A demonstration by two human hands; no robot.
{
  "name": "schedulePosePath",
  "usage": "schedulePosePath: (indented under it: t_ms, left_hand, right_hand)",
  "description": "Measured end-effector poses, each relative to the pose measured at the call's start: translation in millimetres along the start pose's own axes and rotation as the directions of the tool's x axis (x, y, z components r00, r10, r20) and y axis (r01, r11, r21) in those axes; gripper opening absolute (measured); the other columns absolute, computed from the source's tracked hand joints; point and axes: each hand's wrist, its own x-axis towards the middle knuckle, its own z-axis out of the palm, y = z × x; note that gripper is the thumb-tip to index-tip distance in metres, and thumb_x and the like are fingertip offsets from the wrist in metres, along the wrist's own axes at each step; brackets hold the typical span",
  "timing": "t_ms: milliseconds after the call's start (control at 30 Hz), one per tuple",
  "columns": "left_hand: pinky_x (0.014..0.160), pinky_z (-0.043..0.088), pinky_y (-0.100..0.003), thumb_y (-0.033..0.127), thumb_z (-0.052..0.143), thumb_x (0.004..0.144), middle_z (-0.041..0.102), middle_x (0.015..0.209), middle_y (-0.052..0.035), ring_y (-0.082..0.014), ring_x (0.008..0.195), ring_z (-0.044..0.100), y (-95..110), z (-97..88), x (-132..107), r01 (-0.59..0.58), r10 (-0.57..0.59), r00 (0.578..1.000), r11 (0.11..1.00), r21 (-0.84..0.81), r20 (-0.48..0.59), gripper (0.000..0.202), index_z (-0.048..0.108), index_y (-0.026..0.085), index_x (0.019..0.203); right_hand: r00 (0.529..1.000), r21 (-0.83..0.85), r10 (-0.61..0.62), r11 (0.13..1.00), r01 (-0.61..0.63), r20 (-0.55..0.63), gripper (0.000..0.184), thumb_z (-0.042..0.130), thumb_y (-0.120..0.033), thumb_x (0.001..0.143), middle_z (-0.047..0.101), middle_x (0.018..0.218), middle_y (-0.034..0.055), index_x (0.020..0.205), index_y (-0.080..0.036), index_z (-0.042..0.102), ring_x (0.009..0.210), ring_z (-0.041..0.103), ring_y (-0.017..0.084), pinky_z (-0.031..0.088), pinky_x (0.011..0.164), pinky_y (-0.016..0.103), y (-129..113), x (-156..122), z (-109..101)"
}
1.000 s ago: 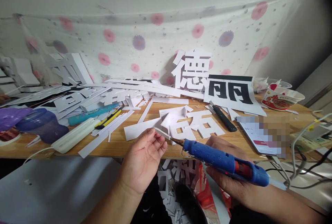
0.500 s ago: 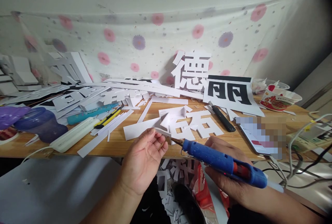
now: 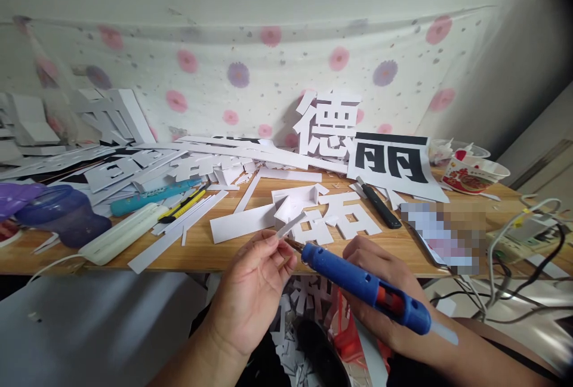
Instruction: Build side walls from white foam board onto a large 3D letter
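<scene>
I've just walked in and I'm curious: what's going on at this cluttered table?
A person's left hand pinches a small white strip above the wooden table's front edge. Their right hand holds a blue hot-glue gun, its nozzle at the strip's lower end. White cut-out characters lie on the table just behind.

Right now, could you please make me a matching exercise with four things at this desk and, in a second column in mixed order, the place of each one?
Things:
1. blue glue gun
2. small white strip
3. black knife
4. red and white bowl

Places:
A. lying on the table beside the printed sheet
B. held in the right hand
C. near the table's far right end
D. pinched by the left hand

Pairs: 1-B, 2-D, 3-A, 4-C
</scene>
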Motion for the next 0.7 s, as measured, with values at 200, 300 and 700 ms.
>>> schedulePosePath:
  t_ms: [200, 300, 700]
  left_hand:
    - [0.073, 0.052, -0.029, 0.017, 0.066, 0.075, 0.060, 0.080, -0.0037, -0.0149, 0.078, 0.057, -1.8, -3.6, -1.4, 0.005, -0.005, 1.000, 1.000, 0.020, 0.011, 0.005, 0.062, 0.016, 0.076]
    - [0.074, 0.053, -0.030, 0.016, 0.065, 0.076, 0.060, 0.082, -0.0040, -0.0151, 0.079, 0.057, -1.9, -3.3, -0.6, 0.011, -0.012, 1.000, 1.000, 0.018, 0.017, 0.004, 0.061, 0.016, 0.077]
    - [0.071, 0.054, -0.027, 0.012, 0.059, 0.079, 0.057, 0.085, -0.0043, -0.0136, 0.078, 0.057, -0.9, 1.6, 0.4, 0.028, -0.028, 0.999, 0.999, 0.021, -0.032, 0.002, 0.060, 0.014, 0.080]
  right_hand:
    - [1.000, -0.045, 0.000, 0.999, 0.000, 0.013, 0.019, 0.054, -0.009, 0.066, 0.046, 0.077, 0.0022, 0.075, -0.022, 0.043, 0.066, 0.049, 0.018, 0.043, 0.056, 0.033, 0.8, 1.7, 1.7]
    - [1.000, -0.051, -0.003, 0.999, 0.002, -0.002, 0.018, 0.055, -0.010, 0.067, 0.046, 0.076, 0.0026, 0.075, -0.022, 0.044, 0.065, 0.048, 0.018, 0.042, 0.055, 0.033, 1.8, 0.8, 1.8]
    - [0.996, -0.088, -0.006, 0.996, -0.001, -0.086, 0.020, 0.052, -0.006, 0.074, 0.046, 0.077, 0.0018, 0.079, -0.024, 0.044, 0.068, 0.049, 0.018, 0.043, 0.060, 0.034, 3.2, -2.1, -5.8]
